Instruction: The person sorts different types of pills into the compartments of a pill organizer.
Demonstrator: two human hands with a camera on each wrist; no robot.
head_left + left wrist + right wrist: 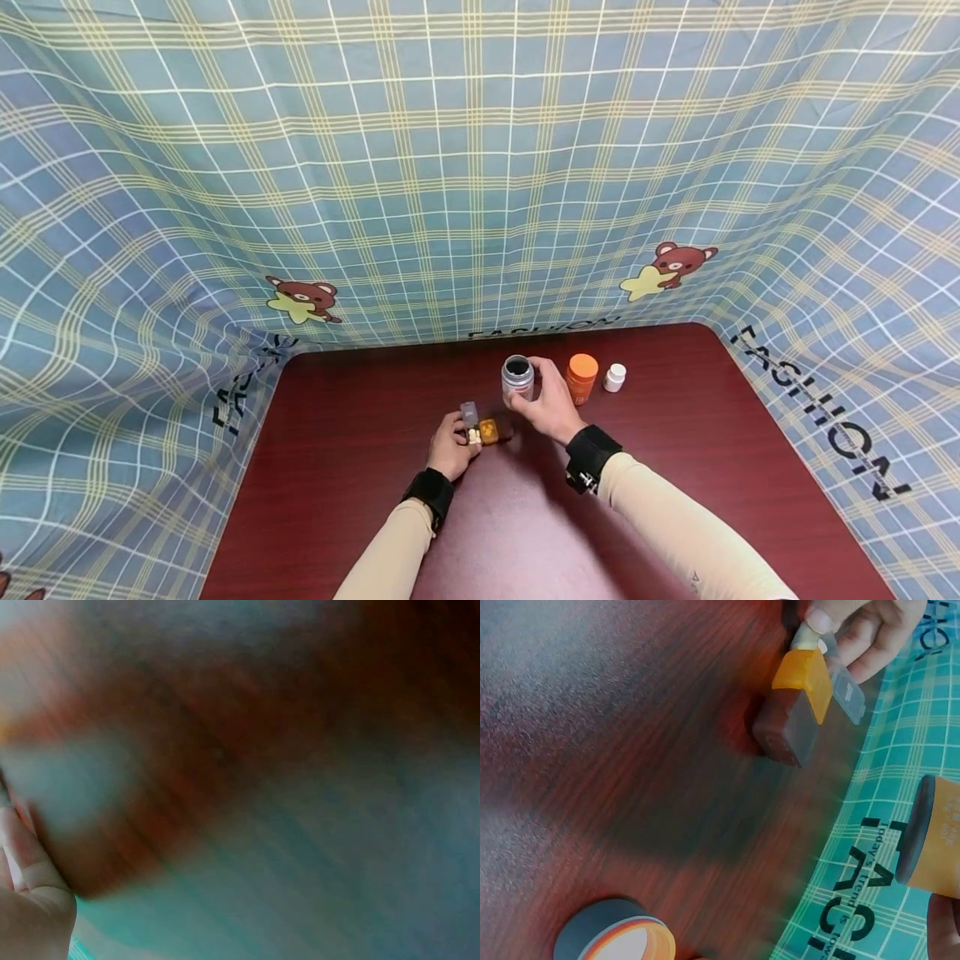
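Observation:
My left hand grips the end of a small pill organizer on the table. One lid stands open there, with pale pills in that compartment; the middle compartment is orange, the far one dark. My right hand holds a grey jar above the table, right behind the organizer, thumb and fingers round its side. The jar's dark end faces up in the head view; in the right wrist view its body looks orange. The left wrist view is blurred, with only fingers at its edge.
An orange bottle stands just right of my right hand, and a small white bottle beyond it. A dark round cap-like piece with an orange inner ring lies on the red-brown table. Checked curtain surrounds the table.

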